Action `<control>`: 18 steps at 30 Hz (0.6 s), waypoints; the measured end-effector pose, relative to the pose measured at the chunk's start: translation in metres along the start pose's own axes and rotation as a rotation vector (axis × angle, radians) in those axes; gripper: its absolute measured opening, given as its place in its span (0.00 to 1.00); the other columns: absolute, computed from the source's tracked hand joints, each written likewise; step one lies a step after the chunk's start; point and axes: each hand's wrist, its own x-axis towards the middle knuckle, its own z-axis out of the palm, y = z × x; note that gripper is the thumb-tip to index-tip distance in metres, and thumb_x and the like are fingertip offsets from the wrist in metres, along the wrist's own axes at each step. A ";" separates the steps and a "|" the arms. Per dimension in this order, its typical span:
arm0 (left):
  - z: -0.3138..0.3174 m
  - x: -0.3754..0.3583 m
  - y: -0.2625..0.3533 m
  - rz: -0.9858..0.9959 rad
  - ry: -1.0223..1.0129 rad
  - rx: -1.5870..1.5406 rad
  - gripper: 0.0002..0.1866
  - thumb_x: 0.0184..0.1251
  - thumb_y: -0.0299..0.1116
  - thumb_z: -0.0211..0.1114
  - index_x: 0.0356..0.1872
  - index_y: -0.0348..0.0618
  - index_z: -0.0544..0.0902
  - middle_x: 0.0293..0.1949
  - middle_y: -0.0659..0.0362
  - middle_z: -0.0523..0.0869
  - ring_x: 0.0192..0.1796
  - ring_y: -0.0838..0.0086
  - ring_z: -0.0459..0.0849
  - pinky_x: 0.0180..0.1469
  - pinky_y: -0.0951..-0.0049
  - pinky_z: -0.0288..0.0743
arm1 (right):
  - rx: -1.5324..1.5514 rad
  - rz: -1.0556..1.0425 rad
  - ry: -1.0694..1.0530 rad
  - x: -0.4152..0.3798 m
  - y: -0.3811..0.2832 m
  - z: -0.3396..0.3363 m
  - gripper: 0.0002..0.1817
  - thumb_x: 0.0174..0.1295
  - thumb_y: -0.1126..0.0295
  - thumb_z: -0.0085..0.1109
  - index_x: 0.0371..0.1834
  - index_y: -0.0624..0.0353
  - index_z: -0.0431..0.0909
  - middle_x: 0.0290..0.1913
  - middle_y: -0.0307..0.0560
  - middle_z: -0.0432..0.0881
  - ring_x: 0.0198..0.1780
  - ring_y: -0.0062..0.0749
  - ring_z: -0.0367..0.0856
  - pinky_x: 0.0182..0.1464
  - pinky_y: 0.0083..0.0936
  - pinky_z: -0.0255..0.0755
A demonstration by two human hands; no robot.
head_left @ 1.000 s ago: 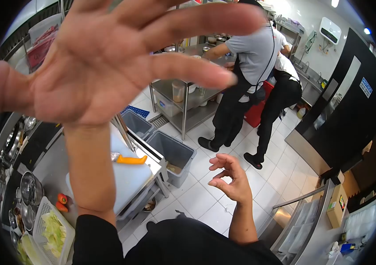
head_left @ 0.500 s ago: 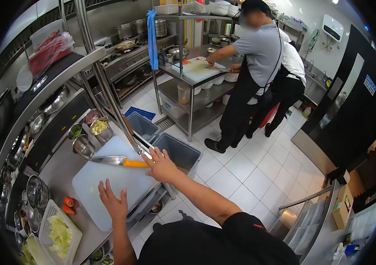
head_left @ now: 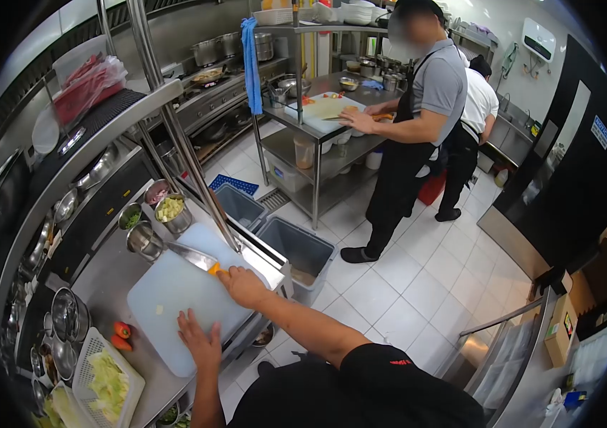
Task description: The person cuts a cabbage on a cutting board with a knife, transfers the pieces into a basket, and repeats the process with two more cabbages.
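A knife (head_left: 191, 257) with a broad steel blade and an orange handle lies across the top of a pale blue cutting board (head_left: 175, 299). My right hand (head_left: 243, 287) is closed around the orange handle at the board's right edge. Fingers apart and holding nothing, my left hand (head_left: 200, 341) is over the lower right part of the board. A small pale scrap (head_left: 159, 309) sits on the board to the left of that hand.
Metal cups, one with chopped pale pieces (head_left: 170, 208), stand behind the board. Left are red peppers (head_left: 121, 336) and a white basket (head_left: 125, 378) of leaves. Grey bins (head_left: 296, 250) stand beyond. A co-worker (head_left: 432, 93) holds a knife at another board (head_left: 318, 108); another person (head_left: 476, 107) stands behind.
My right hand has come down and closed on the knife handle; the blade has turned. My left hand stays spread. The nearer co-worker stands more upright, and the person behind has shifted.
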 end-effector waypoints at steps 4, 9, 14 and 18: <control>-0.030 0.015 -0.048 -0.073 0.147 0.169 0.44 0.72 0.54 0.62 0.81 0.40 0.56 0.82 0.40 0.51 0.83 0.44 0.48 0.79 0.35 0.41 | 0.099 0.111 -0.146 -0.024 -0.009 -0.023 0.29 0.61 0.74 0.58 0.69 0.60 0.70 0.52 0.58 0.79 0.54 0.50 0.81 0.54 0.42 0.77; -0.044 0.035 -0.077 -0.393 -0.186 0.396 0.40 0.75 0.49 0.62 0.80 0.39 0.59 0.80 0.39 0.57 0.83 0.44 0.52 0.80 0.39 0.44 | 0.045 -0.045 -0.081 -0.030 -0.001 -0.010 0.30 0.60 0.71 0.64 0.68 0.56 0.72 0.54 0.58 0.79 0.54 0.52 0.81 0.55 0.45 0.76; -0.082 0.052 0.069 -0.112 -0.062 -1.063 0.39 0.75 0.47 0.65 0.78 0.38 0.62 0.72 0.41 0.72 0.73 0.48 0.73 0.70 0.49 0.71 | 0.126 -0.094 0.028 -0.038 -0.008 -0.034 0.24 0.63 0.64 0.65 0.64 0.55 0.78 0.61 0.57 0.78 0.59 0.56 0.79 0.60 0.49 0.74; -0.118 0.084 0.210 0.479 -0.694 -2.113 0.48 0.73 0.59 0.63 0.82 0.45 0.52 0.73 0.41 0.69 0.70 0.47 0.76 0.63 0.46 0.79 | 0.158 -0.034 -0.019 -0.031 -0.016 -0.025 0.25 0.65 0.63 0.62 0.65 0.56 0.77 0.66 0.57 0.75 0.63 0.55 0.78 0.62 0.50 0.73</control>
